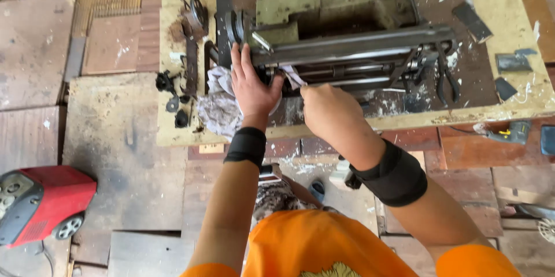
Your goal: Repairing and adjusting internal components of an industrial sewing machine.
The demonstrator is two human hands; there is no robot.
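Worn wooden floor boards surround a low, paint-flecked worktable [173, 132]. On it we see an old sewing machine [341, 28] tipped on its side, greenish body up top, dark metal underside rods facing us. Our left hand [252, 83] grips the machine's underside by the handwheel end, fingers curled over a dirty white rag [219, 109] bunched beneath it. Our right hand [326, 109] is clenched, pinching a strip of that rag just beside the left. Both wrists wear black bands. Dark pliers [446, 77] lie at the machine's right end. Loose black metal parts [173, 95] sit at the table's left edge. No containers in view. 1 red toy car [40, 202] rests on the floor, far left.
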